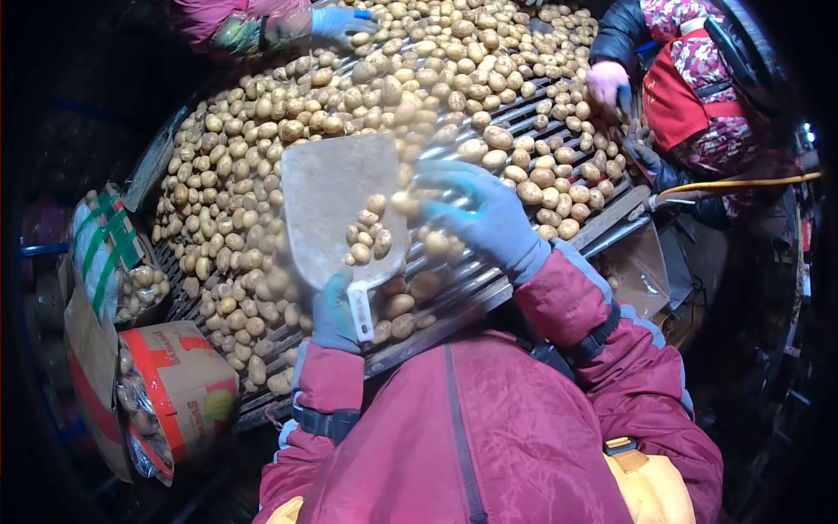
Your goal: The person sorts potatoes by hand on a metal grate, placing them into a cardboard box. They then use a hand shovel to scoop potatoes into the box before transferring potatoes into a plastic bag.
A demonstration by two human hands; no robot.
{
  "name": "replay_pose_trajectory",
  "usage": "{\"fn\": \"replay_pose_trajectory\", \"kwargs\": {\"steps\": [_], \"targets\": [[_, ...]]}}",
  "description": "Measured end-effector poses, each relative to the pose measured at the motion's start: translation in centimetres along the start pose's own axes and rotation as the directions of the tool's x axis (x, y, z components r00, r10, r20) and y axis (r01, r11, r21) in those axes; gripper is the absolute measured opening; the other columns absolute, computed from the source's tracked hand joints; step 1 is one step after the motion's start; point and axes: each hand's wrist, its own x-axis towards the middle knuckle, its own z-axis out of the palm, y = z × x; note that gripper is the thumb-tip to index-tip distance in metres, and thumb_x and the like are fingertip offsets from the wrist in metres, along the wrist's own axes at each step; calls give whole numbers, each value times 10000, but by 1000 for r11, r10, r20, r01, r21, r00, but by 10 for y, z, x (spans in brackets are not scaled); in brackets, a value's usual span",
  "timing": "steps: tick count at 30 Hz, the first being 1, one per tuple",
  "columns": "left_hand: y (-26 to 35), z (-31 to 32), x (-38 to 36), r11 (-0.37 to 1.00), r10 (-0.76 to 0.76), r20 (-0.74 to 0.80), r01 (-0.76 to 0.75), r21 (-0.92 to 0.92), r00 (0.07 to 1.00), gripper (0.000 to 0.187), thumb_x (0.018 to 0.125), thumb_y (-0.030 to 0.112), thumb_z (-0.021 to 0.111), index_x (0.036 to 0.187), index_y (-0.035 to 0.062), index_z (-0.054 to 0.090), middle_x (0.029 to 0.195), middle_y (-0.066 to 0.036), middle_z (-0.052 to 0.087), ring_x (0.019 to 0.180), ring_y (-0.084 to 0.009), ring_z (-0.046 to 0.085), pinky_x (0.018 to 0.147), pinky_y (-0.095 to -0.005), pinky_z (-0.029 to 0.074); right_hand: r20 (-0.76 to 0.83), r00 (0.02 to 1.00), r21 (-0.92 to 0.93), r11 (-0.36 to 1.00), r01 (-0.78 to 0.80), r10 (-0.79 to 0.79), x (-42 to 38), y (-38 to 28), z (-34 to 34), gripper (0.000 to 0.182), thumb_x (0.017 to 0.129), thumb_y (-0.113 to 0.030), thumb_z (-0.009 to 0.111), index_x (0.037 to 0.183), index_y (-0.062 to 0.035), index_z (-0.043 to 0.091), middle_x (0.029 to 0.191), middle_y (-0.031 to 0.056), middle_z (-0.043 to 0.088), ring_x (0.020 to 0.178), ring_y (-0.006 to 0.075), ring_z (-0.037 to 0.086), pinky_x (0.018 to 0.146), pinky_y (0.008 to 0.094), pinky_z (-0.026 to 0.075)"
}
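Note:
My left hand (335, 314), in a grey-blue glove, grips the white handle of a wide, flat scoop (327, 188). Several small potatoes (368, 234) lie on the right part of the scoop. Right of the scoop, my right hand (480, 210), gloved in grey and teal, has its fingers spread above the slatted table. A blurred potato (405, 204) is at its fingertips, apparently not held. Many potatoes (253, 131) cover the slats around the scoop.
A co-worker's gloved hand (342, 24) reaches in at the top. Another co-worker's hands (609, 87) are at the right edge. Cardboard boxes (188, 375) with potatoes stand at the left. A yellow hose (742, 182) runs at the right.

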Motion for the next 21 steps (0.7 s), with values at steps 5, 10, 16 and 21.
{"fn": "replay_pose_trajectory", "kwargs": {"steps": [5, 10, 16, 21], "targets": [[3, -9, 2, 992, -12, -41, 7, -129, 999, 544, 978, 325, 455, 1328, -91, 464, 1152, -265, 630, 961, -357, 672, 806, -446, 580, 158, 986, -326, 940, 104, -54, -23, 80, 18, 311, 832, -216, 729, 1113, -87, 695, 1157, 125, 665, 1042, 301, 651, 905, 390, 524], [-13, -45, 23, 996, 74, -311, -84, -19, 948, 288, 931, 258, 654, 1031, -11, 680, 877, -102, 704, 693, -200, 695, 609, -301, 580, 326, 945, -500, 841, 207, -39, -49, 109, 16, 326, 759, -148, 729, 1075, -73, 698, 1155, 132, 665, 1058, 332, 635, 950, 398, 499], [-16, -50, 25, 996, 88, -349, -90, 10, 933, 328, 927, 251, 649, 1062, -48, 662, 871, -110, 693, 682, -202, 678, 591, -309, 554, -19, 989, -669, 737, 98, -149, -44, 113, -55, 323, 761, -103, 704, 1073, -32, 658, 1070, 161, 660, 1021, 362, 622, 915, 429, 494], [-14, -43, 28, 996, 69, -333, -81, -21, 940, 298, 941, 254, 647, 1053, -19, 686, 914, -99, 706, 735, -191, 701, 637, -299, 585, 442, 897, -443, 870, 217, 1, -78, 80, 25, 308, 722, -82, 701, 1023, -85, 637, 1086, 115, 650, 987, 341, 640, 845, 444, 524]]}}
